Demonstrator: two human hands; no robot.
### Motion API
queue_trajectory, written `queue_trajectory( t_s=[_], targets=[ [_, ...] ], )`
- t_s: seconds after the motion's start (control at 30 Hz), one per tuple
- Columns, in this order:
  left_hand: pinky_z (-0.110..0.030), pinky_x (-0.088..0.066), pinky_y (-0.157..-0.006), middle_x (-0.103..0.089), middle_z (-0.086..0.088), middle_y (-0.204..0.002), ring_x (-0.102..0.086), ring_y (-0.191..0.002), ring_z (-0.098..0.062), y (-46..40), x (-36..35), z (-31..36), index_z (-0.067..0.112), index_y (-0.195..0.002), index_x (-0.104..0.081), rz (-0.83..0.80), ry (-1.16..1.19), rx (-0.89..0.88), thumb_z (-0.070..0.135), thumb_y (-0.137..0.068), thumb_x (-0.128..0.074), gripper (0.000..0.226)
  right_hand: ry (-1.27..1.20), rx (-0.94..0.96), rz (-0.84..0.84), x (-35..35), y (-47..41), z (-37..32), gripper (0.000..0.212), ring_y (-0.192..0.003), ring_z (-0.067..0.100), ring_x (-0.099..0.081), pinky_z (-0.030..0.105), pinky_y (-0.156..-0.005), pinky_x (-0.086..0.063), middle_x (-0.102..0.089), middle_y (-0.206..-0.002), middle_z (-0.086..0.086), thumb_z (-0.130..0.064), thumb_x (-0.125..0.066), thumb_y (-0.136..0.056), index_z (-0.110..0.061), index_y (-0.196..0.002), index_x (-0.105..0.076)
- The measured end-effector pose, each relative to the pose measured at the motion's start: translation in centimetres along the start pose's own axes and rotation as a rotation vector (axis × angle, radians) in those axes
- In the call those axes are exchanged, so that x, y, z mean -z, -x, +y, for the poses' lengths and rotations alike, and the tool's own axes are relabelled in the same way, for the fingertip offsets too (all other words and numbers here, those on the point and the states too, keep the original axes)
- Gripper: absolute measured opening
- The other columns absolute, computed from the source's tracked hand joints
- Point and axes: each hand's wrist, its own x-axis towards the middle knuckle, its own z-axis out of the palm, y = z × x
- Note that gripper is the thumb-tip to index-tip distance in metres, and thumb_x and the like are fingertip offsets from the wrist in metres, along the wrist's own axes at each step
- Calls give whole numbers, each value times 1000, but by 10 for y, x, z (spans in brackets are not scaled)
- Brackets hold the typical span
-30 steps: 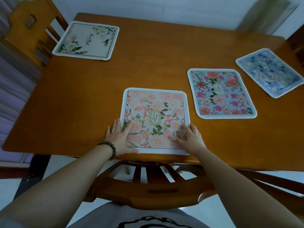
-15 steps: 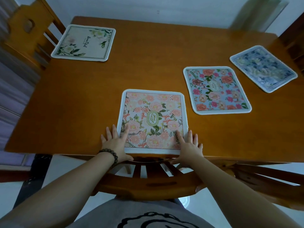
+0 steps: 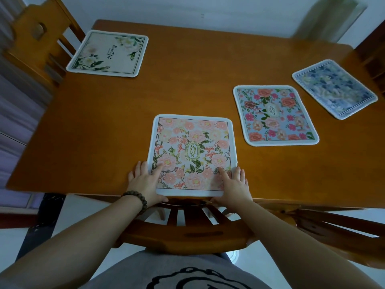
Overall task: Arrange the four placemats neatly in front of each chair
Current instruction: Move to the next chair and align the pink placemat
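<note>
A peach floral placemat (image 3: pixel 192 142) marked "GARDEN" lies square at the table's near edge, in front of the near chair (image 3: pixel 187 234). My left hand (image 3: pixel 143 182), with a bead bracelet on the wrist, rests flat on its near left corner. My right hand (image 3: pixel 233 186) rests flat on its near right corner. Fingers are spread and both thumbs lie along the table edge. A cream placemat (image 3: pixel 108 53) sits at the far left by a chair (image 3: pixel 35 38). A light-blue floral placemat (image 3: pixel 275 115) and a navy placemat (image 3: pixel 333 88) lie askew at the right.
The wooden table (image 3: pixel 93 126) stands against a white wall at the back. Another chair (image 3: pixel 333 224) stands at the near right, and part of one more (image 3: pixel 375 57) shows at the far right edge. White floor lies below the table's near edge.
The peach placemat has slid toward the table's near edge and squared up. Both hands drew back with it to its near corners; the right hand shifted outward.
</note>
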Motion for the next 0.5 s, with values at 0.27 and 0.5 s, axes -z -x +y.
queue_trajectory(
  t_s=[0.27, 0.5],
  targets=[
    [-54, -18, -110, -9, -16, -150, -4, -141, -38, 3, 2, 0, 40, -146, -6, 18, -22, -17, 80, -52, -67, 119, 28, 18, 41, -4, 1, 4, 102, -142, 45, 4, 56, -113, -12, 3, -156, 22, -70, -65, -68, -40, -143, -3],
    [-54, -5, -114, 15, -22, -155, 13, -143, -38, 4, 6, 4, 36, -148, 13, -61, -41, 1, 91, -59, -43, 119, -7, -24, -63, 3, 1, 1, 116, -142, 40, 17, 56, -113, -5, 19, -155, 21, -67, -68, -69, -37, -148, 11]
  ],
)
